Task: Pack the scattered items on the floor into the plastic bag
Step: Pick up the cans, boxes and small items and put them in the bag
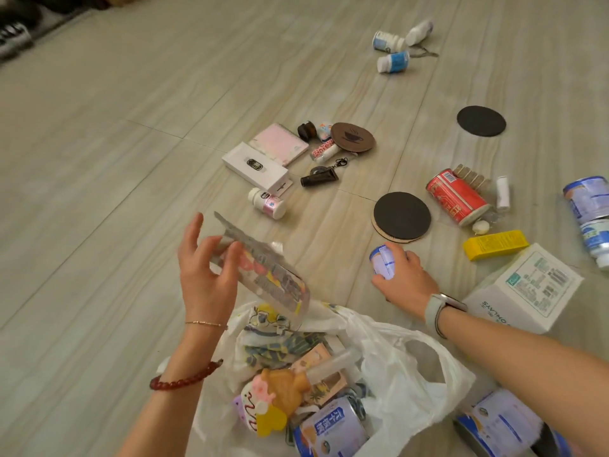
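Holding a clear pouch (263,272) above the bag (405,384), the left hand (206,275) has its fingers curled on the pouch's upper end; the pouch tilts down toward the bag mouth. Right hand (407,275) is down at the floor (131,159), closed around a small blue can (382,260), just below a black disc (402,216). Hands are well apart. Bag is white, open, lying at bottom centre; inside I count one blue can (329,430), one yellow toy (280,400), printed cloth (273,328), one clear tube (329,366), plus flat packets I can't separate. Still on the floor: 2 black discs, the second (481,121) further off to the right; 1 brown coaster (353,137) with a cup print; 1 pink notebook (279,144); 1 white box (255,168) touching it; 1 white bottle (268,203) with a pink label just below that box; 1 dark tube (319,178) with a keyring; 1 dark jar (306,129). Far group top right: 3 white bottles (393,61), lying on their sides. Right side: 1 red can (456,196) on its side, a row of brown pieces (469,176) behind it, 1 white roll (503,192), 1 yellow box (496,245), 1 big white carton (527,288), 2 blue cans (590,199) at the frame edge. One more blue can (501,423) lies at bottom right, beside the bag. Shoes (14,31) sit top left.
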Demonstrator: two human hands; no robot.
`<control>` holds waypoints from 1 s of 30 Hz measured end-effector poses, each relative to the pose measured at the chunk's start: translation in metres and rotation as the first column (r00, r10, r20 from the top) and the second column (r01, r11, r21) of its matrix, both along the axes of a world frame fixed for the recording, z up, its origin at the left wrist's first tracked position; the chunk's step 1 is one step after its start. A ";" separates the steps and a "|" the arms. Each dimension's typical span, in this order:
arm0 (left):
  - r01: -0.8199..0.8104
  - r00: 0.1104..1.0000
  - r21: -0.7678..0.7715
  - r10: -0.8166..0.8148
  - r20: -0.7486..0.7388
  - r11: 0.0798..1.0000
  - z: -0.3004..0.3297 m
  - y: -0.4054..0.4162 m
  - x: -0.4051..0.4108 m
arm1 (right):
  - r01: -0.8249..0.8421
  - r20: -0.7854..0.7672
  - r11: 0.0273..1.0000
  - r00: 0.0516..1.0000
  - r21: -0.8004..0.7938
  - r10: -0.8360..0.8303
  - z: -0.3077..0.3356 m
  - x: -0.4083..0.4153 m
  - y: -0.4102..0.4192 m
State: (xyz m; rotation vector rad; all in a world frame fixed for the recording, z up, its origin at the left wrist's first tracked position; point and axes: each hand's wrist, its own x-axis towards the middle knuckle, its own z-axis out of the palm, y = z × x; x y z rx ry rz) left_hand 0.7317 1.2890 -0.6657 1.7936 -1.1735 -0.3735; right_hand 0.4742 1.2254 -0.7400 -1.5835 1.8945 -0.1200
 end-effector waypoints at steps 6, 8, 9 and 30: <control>0.220 0.976 -0.215 -0.214 0.048 0.952 0.041 0.005 -0.003 | 0.015 0.436 0.987 0.898 -0.163 0.058 0.048 0.018 0.002; 0.195 0.981 -0.244 -0.190 0.043 0.950 0.054 0.007 -0.007 | 0.027 0.596 0.991 0.801 -0.131 0.057 0.064 0.022 0.005; 0.167 0.986 -0.248 -0.166 0.024 0.954 0.060 0.009 -0.009 | 0.019 0.644 0.993 0.763 -0.116 0.061 0.071 0.024 0.005; 0.122 0.968 0.578 -0.227 0.112 0.807 -0.084 0.067 -0.024 | -0.485 0.540 0.873 0.722 -0.051 0.432 0.053 0.042 0.076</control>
